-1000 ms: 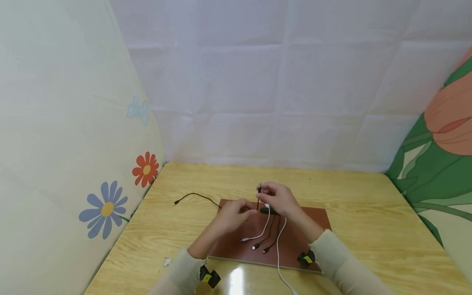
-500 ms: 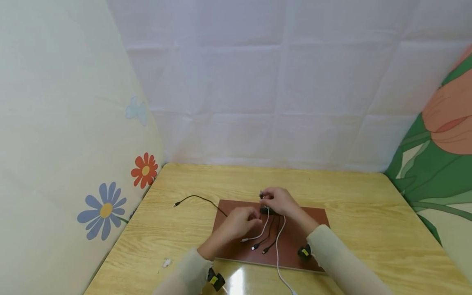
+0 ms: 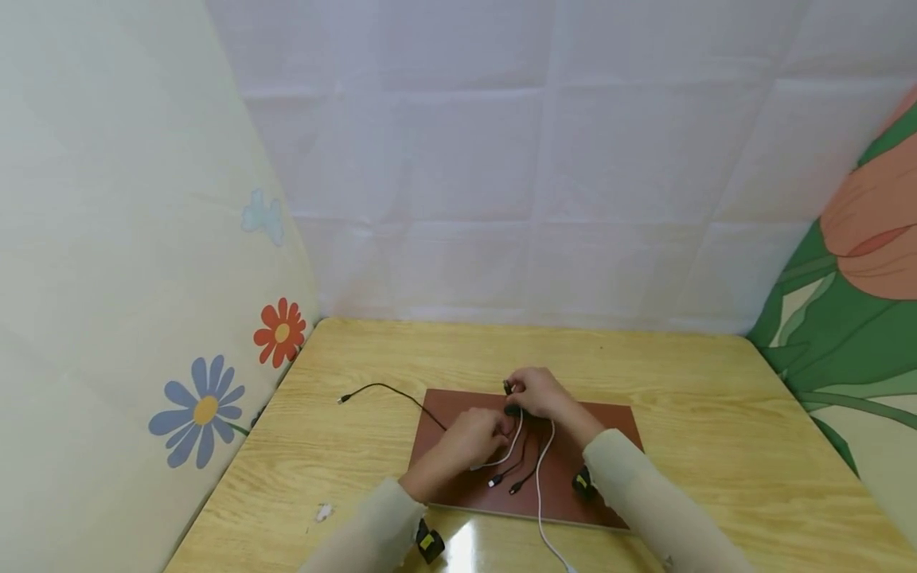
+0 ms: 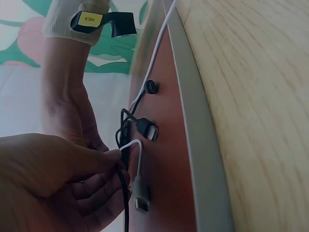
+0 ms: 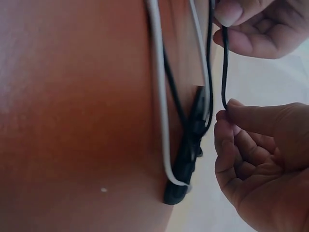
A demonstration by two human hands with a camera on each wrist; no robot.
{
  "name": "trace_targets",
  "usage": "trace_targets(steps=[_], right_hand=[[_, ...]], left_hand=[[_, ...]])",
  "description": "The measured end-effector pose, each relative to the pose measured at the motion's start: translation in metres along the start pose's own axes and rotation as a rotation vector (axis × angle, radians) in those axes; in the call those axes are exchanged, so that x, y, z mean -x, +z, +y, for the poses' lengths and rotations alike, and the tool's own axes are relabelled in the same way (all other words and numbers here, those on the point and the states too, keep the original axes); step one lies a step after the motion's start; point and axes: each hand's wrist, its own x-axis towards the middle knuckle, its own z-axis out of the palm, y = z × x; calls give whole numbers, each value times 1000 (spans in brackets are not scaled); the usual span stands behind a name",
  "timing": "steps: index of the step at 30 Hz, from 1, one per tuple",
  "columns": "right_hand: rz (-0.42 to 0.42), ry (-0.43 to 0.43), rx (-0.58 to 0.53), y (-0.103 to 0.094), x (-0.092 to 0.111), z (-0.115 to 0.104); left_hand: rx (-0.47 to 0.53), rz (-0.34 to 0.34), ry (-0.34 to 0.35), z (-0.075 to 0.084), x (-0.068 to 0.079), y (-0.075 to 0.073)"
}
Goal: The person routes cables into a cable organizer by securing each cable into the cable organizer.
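A black cable (image 5: 224,72) is stretched between my two hands. My left hand (image 3: 471,438) pinches it between thumb and fingers, low over the brown board (image 3: 587,497). Farther back, my right hand (image 3: 542,395) pinches the same cable near one end; a dark plug sticks up past its fingertips in the head view. Just below the right hand lies a black cable holder (image 5: 181,164) with several cables running through it. Beside the left hand, a white cable's plug (image 4: 141,194) and a black cable's USB plug (image 4: 147,129) hang by the board.
A long white cable (image 3: 540,501) runs off the board's front edge. Another black plug (image 3: 516,487) lies on the board. One black cable end (image 3: 344,397) reaches left onto the wooden table (image 3: 716,414). A small white scrap (image 3: 325,512) sits at the front left.
My left hand has moved right and toward the board's front, closer to the holder. The right hand has come down a little with the cable, now just above the holder.
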Motion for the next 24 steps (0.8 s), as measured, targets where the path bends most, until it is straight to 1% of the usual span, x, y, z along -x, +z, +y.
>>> trace_targets(steps=[4,10,19,24], right_hand=[[-16,-2,28,5,-2,1],[-7,-4,60,8,-4,0],[-35,36,40,8,-5,1],[-65,38,35,6,-6,3]], left_hand=[[-45,3,-1,-1,0,2],[-77,22,4,-2,2,2],[-76,22,-20,-5,3,2],[-78,25,-15,-3,2,2]])
